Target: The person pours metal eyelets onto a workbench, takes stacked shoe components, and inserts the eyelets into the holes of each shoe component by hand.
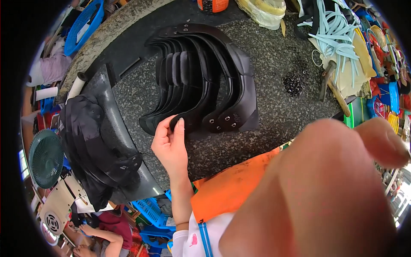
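A row of black, curved, U-shaped leather pieces with metal eyelets, which look like shoe uppers, stands nested on a speckled stone worktop. At the near end of the row, my left hand pinches the tip of one piece between thumb and fingers. My right hand is raised very close to the camera, large and blurred at the lower right, away from the uppers. Its fingers are mostly hidden, so what it may hold does not show.
More black uppers lie on a dark sheet at the left. Loose small black eyelets are scattered at the right, near pale blue strips and a wooden-handled tool. A green fan and another person are at the lower left.
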A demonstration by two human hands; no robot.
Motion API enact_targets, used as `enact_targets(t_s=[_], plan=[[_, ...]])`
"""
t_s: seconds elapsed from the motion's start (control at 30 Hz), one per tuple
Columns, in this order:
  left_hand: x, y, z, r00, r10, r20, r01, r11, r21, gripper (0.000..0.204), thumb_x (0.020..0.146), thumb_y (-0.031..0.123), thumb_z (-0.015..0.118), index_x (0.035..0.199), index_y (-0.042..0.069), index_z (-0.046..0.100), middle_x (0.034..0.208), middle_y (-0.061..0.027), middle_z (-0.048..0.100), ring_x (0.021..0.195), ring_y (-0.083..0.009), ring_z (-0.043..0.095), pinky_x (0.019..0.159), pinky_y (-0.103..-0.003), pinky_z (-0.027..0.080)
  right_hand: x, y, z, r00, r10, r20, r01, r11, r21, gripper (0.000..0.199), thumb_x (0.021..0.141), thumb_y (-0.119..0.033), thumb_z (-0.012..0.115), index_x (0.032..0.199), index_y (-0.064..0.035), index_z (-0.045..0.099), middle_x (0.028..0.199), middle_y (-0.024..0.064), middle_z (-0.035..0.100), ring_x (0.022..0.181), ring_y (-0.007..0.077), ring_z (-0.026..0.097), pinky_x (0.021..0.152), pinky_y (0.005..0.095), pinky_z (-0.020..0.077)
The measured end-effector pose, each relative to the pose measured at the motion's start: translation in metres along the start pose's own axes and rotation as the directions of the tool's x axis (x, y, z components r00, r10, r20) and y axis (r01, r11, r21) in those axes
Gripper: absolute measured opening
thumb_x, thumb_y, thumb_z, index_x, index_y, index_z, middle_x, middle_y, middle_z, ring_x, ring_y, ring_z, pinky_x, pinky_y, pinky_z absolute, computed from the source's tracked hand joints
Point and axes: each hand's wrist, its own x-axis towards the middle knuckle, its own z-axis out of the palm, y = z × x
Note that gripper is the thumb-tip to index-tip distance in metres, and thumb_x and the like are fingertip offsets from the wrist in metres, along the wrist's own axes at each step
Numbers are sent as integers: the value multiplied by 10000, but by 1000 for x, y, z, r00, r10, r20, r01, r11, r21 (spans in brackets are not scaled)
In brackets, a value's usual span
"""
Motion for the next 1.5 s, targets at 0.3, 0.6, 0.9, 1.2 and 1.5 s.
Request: enact_targets(t_s=[0.3, 0.6, 0.9, 1.2, 1.5], plan=[[-1, 20, 3, 998, 57, -41, -39, 936, 349, 89, 911, 52, 702, 956, -18, 670, 845, -7, 663, 706, -43, 549, 648, -197, 448, 20, 7, -19, 999, -2, 43, 11, 976, -219, 335, 1030, -331, 446, 1026, -45, 619, 979, 187, 641, 936, 369, 614, 787, 420, 525], [-10, 16, -7, 976, 205, -73, -152, 882, 446, 276, 897, 85, 722, 1146, 17, 624, 852, -31, 616, 704, -85, 551, 658, -231, 464, 39, -93, -182, 882, -466, 66, -377, -783, -495, 455, 973, -311, 568, 1336, -36, 556, 1409, 173, 504, 1302, 351, 474, 1090, 433, 376], [-24, -10, -25, 929, 319, -185, -132, 757, 641, 607, 800, 86, 794, 1345, 44, 529, 934, -61, 563, 771, -170, 497, 700, -302, 442, 22, -62, -172, 983, -181, 36, -160, -933, -322, 401, 904, -198, 661, 1259, -24, 592, 1318, 158, 544, 1209, 342, 533, 986, 406, 478], [-20, -15, -24, 912, 377, -161, -178, 717, 674, 555, 799, 2, 759, 1312, 29, 549, 1011, -66, 580, 761, -153, 513, 700, -293, 451, 18, -64, -173, 955, -156, 254, -63, -939, -339, 177, 786, -56, 740, 961, -72, 720, 948, 37, 632, 885, 240, 594, 783, 365, 472], [-16, -15, -21, 916, 357, -182, -183, 777, 603, 353, 732, -15, 785, 1025, 62, 603, 965, -63, 556, 711, -165, 499, 663, -310, 449, 23, -77, -174, 944, -316, -92, -307, -746, -592, 87, 811, -115, 722, 886, -73, 705, 903, 45, 664, 924, 243, 596, 872, 375, 420]])
